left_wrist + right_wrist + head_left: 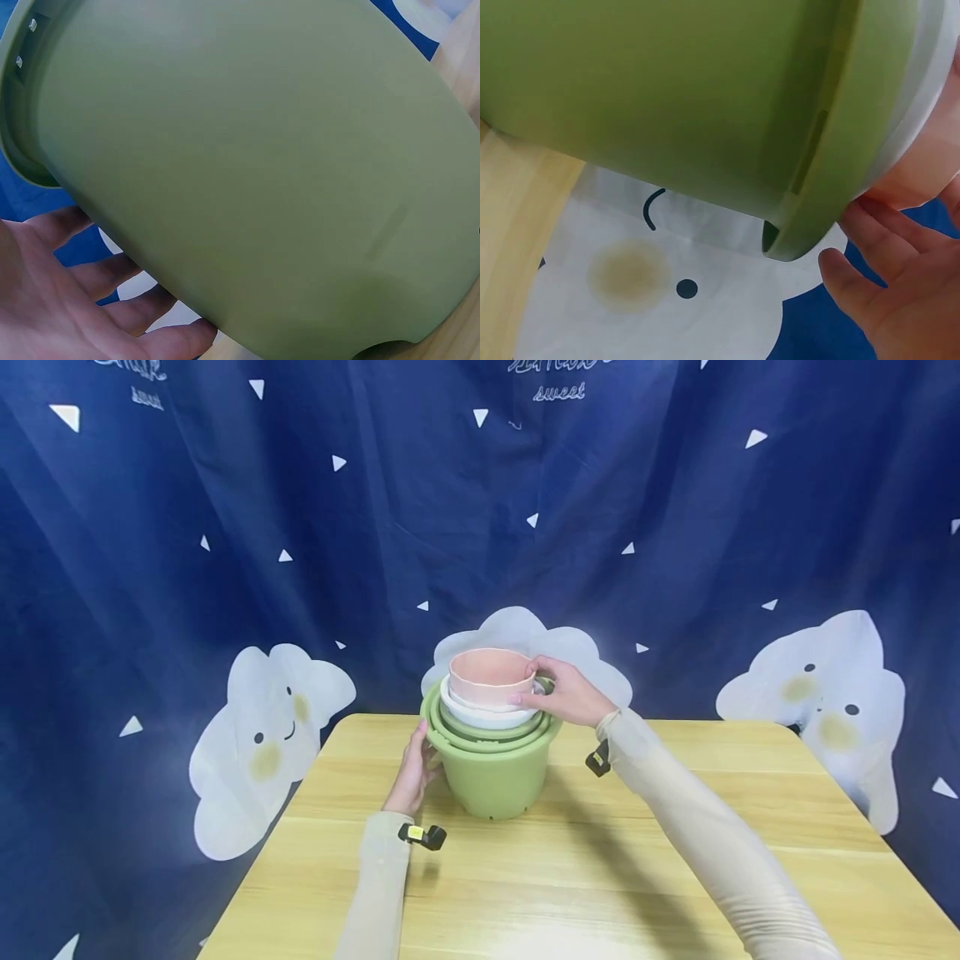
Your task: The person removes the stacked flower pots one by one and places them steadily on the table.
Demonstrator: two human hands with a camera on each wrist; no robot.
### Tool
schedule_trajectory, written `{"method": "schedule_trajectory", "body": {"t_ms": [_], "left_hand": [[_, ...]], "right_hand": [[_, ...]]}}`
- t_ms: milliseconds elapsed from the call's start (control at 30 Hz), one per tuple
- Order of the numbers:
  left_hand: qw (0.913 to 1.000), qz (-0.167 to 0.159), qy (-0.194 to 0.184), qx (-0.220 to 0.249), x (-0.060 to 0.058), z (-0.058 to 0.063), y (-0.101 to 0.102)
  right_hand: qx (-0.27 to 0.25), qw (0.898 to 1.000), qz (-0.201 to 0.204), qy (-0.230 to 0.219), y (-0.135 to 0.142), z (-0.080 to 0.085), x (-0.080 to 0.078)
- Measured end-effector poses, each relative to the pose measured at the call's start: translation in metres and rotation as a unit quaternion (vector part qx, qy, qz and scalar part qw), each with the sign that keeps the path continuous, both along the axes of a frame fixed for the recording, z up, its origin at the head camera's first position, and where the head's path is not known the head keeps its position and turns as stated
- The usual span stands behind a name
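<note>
A large green flowerpot (495, 777) stands upright on the table, holding a nested stack: another green pot (487, 745), a white pot (487, 718) and, on top, a pink pot (480, 695). My right hand (564, 693) pinches the pink pot at its right side, finger at the rim and thumb on the outer wall. On the left, my left hand (411, 772) rests against the big pot, thumb up by its rim. In the left wrist view, the fingers (124, 277) lie fairly straight along the green wall. Lower parts of the inner pots are hidden.
The wooden table (315, 877) extends around the stack. Directly behind its far edge hangs a dark blue curtain (390, 527) with white clouds and triangles. A black wrist camera (597, 760) sits by the right cuff, near the large pot.
</note>
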State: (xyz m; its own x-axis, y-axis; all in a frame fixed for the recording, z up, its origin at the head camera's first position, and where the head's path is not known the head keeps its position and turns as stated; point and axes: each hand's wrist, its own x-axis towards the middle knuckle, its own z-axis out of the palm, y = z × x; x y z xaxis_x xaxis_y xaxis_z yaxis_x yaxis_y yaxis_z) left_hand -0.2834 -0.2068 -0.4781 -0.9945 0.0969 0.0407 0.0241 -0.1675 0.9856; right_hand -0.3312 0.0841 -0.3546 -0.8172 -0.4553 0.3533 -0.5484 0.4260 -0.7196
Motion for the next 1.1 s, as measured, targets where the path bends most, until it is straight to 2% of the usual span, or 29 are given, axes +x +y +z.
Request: {"method": "schedule_trajectory", "body": {"t_ms": [233,733,1000,1100], "left_hand": [[1.0000,0.002,-0.003,-0.003,-0.001,-0.002,0.000],[1.0000,-0.002,0.005,0.001,-0.001,0.000,0.001],[1.0000,-0.001,0.005,0.000,0.001,0.001,0.001],[1.0000,0.001,0.004,-0.001,0.001,0.001,0.001]], "right_hand": [[-0.022,1.000,0.007,-0.009,-0.001,0.004,-0.002],[-0.019,1.000,0.012,0.019,0.002,0.012,-0.001],[-0.032,0.999,0.021,0.007,0.001,0.016,-0.001],[-0.035,0.999,0.007,0.002,0.003,0.020,-0.003]]}}
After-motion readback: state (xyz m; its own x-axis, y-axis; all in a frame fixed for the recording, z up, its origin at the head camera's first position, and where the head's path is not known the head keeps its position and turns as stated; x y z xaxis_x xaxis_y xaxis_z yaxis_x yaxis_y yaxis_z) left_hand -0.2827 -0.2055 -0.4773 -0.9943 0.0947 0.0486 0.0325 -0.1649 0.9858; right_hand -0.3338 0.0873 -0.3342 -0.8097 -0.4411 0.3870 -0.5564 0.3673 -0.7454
